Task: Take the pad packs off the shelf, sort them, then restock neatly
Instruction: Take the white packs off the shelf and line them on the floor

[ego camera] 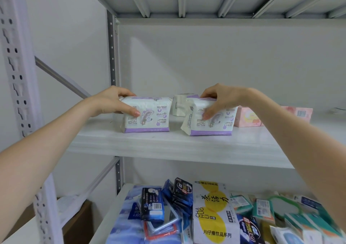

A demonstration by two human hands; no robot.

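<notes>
Two white-and-purple pad packs stand on the middle shelf (168, 142). My left hand (114, 101) grips the left purple pack (149, 116) from above, thumb on its front face. My right hand (217, 97) grips the right purple pack (215, 122) the same way; that pack leans slightly. A third white pack (178, 104) sits behind and between them. Pink packs (247, 117) stand to the right, partly hidden behind my right forearm.
The lower shelf holds a jumble of packs: dark blue ones (151, 204), a large white-and-yellow pack (211, 212), and green-and-white ones (262, 210). A perforated grey upright (18, 75) stands at left. A cardboard box (78, 223) sits low at left.
</notes>
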